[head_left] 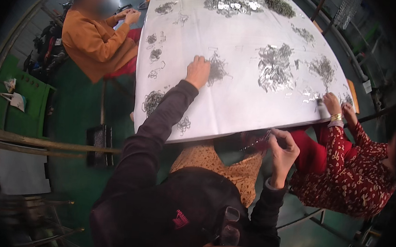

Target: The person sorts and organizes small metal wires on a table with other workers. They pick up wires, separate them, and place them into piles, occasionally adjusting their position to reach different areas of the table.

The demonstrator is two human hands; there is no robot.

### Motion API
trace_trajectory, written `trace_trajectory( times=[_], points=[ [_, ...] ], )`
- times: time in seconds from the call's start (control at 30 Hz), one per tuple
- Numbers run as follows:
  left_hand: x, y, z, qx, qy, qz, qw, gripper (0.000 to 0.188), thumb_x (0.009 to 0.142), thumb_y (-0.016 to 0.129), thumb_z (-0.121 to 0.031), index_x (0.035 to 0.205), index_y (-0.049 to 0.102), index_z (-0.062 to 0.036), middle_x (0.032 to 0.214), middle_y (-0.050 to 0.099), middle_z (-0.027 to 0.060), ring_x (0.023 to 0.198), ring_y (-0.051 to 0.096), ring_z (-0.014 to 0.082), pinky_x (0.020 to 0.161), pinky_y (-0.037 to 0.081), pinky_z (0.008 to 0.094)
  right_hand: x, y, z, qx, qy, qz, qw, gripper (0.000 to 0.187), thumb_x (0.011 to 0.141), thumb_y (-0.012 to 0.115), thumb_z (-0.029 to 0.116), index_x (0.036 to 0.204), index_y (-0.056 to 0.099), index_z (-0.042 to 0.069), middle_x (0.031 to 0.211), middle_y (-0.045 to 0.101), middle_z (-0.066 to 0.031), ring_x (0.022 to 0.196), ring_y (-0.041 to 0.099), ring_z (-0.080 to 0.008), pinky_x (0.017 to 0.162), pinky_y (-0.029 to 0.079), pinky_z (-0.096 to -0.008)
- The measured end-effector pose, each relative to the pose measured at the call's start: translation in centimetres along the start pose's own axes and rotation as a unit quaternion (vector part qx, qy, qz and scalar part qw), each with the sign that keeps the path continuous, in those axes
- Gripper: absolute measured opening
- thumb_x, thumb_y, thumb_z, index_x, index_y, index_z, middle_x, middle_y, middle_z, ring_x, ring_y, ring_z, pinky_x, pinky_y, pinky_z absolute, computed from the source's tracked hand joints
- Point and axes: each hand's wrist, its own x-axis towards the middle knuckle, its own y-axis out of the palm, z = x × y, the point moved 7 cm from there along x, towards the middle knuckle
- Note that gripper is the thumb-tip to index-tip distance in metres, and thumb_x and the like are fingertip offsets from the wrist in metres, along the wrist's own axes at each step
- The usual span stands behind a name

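My left hand (198, 72) is stretched out over the white table, its fingers curled at the left edge of a loose pile of thin metal wire pieces (218, 71). What the fingertips hold, if anything, is hidden. Off the table's near edge, above my lap, my right hand (284, 153) is raised with thumb and finger pinched together. A small, thin metal piece (268, 135) shows at those fingertips, too fine to make out clearly.
More metal piles lie on the white-covered table (190, 40): a large shiny one (275, 68), one at the near left (152, 103), others at the far end. A person in orange (93, 38) sits at left, another in patterned red (346, 175) works at right.
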Motion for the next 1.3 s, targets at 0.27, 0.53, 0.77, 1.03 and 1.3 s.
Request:
trace_trajectory(
  times=[0.27,0.53,0.77,1.03,1.3],
  points=[
    [0.9,-0.8,-3.0,-0.241,-0.024,0.091,0.966,0.018,0.085,0.064,-0.019,0.093,0.071,-0.0046,0.085,0.071,0.0135,0.080,0.069,0.0255,0.072,0.055,0.0370,-1.1,0.0,-2.0,0.006,0.061,-0.024,0.998,0.010,0.084,0.063,-0.006,0.093,0.067,-0.007,0.084,0.069,-0.0062,0.080,0.064,-0.0096,0.074,0.051,-0.0209],
    [-9.2,-6.2,-19.3,-0.749,-0.050,0.349,0.560,0.010,0.088,0.067,-0.008,0.096,0.065,-0.0014,0.093,0.067,0.0043,0.092,0.062,0.0118,0.084,0.049,0.0265,-2.3,-0.4,-5.7,0.060,0.140,-0.083,0.985,0.014,0.085,0.065,-0.002,0.099,0.068,-0.004,0.088,0.069,-0.0040,0.076,0.061,-0.0065,0.071,0.049,-0.0194],
    [-8.9,-6.8,-20.4,-0.666,0.019,0.229,0.710,0.010,0.084,0.070,-0.008,0.092,0.067,-0.0021,0.094,0.064,0.0042,0.092,0.061,0.0143,0.085,0.048,0.0294,-2.1,-0.9,-4.6,0.029,0.109,-0.081,0.990,0.014,0.085,0.065,-0.003,0.098,0.069,-0.003,0.086,0.067,-0.0032,0.076,0.060,-0.0068,0.069,0.049,-0.0204],
    [-9.8,-7.9,-20.7,-0.721,-0.043,0.154,0.675,0.009,0.091,0.062,-0.005,0.097,0.064,0.0016,0.096,0.069,0.0080,0.092,0.063,0.0123,0.084,0.051,0.0258,-1.2,-1.6,-2.9,0.013,0.044,-0.062,0.997,0.017,0.082,0.066,-0.007,0.099,0.069,-0.003,0.086,0.068,-0.0054,0.073,0.063,-0.0093,0.066,0.051,-0.0215],
    [-9.5,-9.7,-19.5,-0.699,-0.038,0.128,0.702,0.008,0.094,0.058,-0.006,0.099,0.059,0.0007,0.094,0.069,0.0064,0.089,0.062,0.0099,0.080,0.050,0.0244,10.1,-3.4,-7.3,0.029,0.034,-0.098,0.994,0.022,0.094,0.056,0.008,0.107,0.066,-0.006,0.081,0.067,-0.0090,0.069,0.062,-0.0110,0.062,0.051,-0.0234]
  ],
)
